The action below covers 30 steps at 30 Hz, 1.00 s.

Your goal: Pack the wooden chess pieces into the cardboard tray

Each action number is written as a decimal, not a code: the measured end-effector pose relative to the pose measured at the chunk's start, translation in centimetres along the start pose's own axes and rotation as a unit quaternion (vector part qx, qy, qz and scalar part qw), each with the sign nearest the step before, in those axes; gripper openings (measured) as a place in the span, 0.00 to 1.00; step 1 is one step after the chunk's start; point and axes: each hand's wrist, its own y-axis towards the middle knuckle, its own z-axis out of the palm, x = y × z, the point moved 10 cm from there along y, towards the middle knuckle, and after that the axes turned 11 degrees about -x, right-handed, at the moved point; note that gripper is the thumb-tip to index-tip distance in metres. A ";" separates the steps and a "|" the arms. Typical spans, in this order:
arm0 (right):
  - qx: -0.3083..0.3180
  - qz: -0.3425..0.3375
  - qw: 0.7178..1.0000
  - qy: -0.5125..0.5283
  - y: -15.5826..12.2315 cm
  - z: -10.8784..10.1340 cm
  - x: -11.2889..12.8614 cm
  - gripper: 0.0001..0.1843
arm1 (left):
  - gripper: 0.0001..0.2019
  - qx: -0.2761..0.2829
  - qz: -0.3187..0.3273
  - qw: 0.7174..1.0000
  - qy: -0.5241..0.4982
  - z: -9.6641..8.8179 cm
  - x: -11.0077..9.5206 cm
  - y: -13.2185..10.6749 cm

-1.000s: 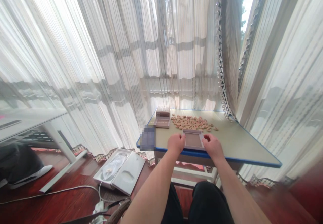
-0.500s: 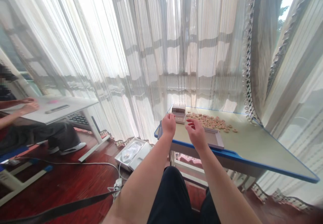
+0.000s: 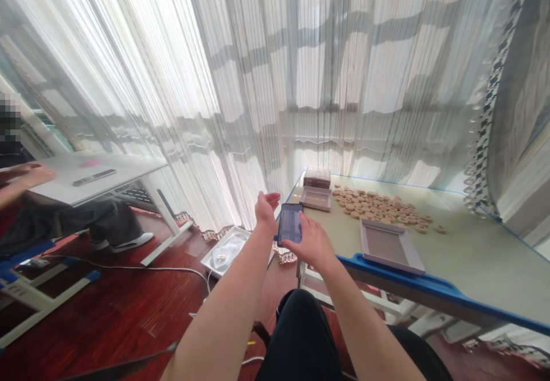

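Observation:
My right hand (image 3: 313, 242) grips a dark phone (image 3: 290, 223) and holds it upright off the left corner of the green table (image 3: 464, 255). Just left of the phone, my left hand (image 3: 265, 206) is open with its palm up, close to the phone's edge; whether it touches is unclear. On the table lie an empty grey tray (image 3: 390, 246) near the front edge, a second grey tray (image 3: 316, 198) farther back, a stacked box (image 3: 317, 177) behind that, and several round wooden pieces (image 3: 382, 209) scattered across the middle.
Sheer curtains hang behind the table. A white open case (image 3: 226, 250) and cables lie on the red wood floor at left. Another person's arm (image 3: 19, 177) rests at a white desk (image 3: 92, 173) far left. The table has a blue front rim (image 3: 408, 281).
Both hands left the front tray and moved left to the table corner. The phone was picked up from the corner; it now stands in my right hand. The view swung left.

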 end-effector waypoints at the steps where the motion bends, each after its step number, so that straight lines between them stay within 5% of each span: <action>1: 0.006 0.002 1.000 -0.009 0.1 0.1 0.1 0.48 | 0.22 0.003 -0.005 1.000 -0.016 0.1 0.0 0.5; 9: 0.020 0.011 1.000 -0.019 0.1 0.3 0.1 0.45 | 0.23 -0.004 -0.045 0.997 -0.064 -0.2 3.0 2.2; 14: 0.007 0.019 1.000 -0.014 0.1 0.2 0.2 0.44 | 0.23 -0.027 0.008 0.997 -0.071 -0.7 2.3 2.2; 25: -0.008 0.021 0.999 0.027 0.1 0.0 -0.1 0.41 | 0.23 -0.006 -0.003 0.999 -0.044 -0.2 2.6 2.1; 30: -0.021 -0.005 0.995 0.101 -0.6 -2.1 0.1 0.33 | 0.22 0.019 -0.074 0.996 -0.050 -0.4 3.4 2.4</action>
